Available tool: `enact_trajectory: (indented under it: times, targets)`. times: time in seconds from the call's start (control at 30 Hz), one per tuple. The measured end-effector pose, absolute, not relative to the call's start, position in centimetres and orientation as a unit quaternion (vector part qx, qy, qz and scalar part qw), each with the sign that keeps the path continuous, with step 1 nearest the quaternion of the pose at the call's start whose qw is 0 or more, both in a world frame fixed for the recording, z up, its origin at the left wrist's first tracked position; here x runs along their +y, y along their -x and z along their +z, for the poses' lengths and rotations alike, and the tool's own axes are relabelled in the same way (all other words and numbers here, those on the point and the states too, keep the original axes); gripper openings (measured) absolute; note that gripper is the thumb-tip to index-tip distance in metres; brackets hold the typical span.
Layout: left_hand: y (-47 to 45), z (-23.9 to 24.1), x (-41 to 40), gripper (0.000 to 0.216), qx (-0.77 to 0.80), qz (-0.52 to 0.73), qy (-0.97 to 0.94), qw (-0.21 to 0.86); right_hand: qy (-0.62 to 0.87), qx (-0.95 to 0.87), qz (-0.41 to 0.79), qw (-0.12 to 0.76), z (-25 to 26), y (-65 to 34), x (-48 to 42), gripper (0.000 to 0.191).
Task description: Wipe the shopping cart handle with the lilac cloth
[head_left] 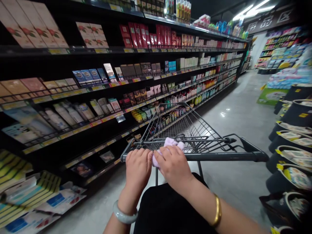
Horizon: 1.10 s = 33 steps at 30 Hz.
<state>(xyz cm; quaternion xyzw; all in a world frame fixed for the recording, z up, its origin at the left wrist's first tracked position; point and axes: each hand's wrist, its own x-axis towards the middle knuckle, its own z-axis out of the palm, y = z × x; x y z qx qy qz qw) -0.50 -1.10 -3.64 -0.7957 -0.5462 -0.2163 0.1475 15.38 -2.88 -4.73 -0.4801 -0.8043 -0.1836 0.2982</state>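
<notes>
A shopping cart stands in front of me, its wire basket stretching forward between the shelves and the aisle. My left hand is wrapped round the left part of the cart's handlebar, with a pale bangle on the wrist. Beside it, my right hand presses a light purple cloth against the same bar, its fingers curled over the cloth. Part of the cloth sticks out above and to the left of these fingers. A gold bangle sits on the right wrist.
Long shelves of boxed and bottled goods run along the left side. Several dark round bins of packaged goods line the right. A grey floor aisle leads forward between them. Packets lie at the lower left.
</notes>
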Motion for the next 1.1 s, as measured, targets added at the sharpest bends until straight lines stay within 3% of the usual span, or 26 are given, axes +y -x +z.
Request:
enact_trajectory:
  times: [0.37,0.63,1.1]
  targets:
    - [-2.1,-4.2,-3.1,0.029,-0.543,-0.260,0.788,0.127,0.494,-0.779,-0.206,0.328,-5.5,-27.0,-6.0,0.039]
    - [-3.4,-5.2,-3.3,0.023,-0.515,-0.320,0.788,0.103,0.480,-0.795,-0.187,0.319,-5.5,-19.4,-5.1,0.049]
    - [0.5,-4.1,-2.6,0.027,-0.511,-0.285,0.804,0.102,0.537,-0.748,-0.255,0.295,-6.0,-31.1,-7.3,0.037]
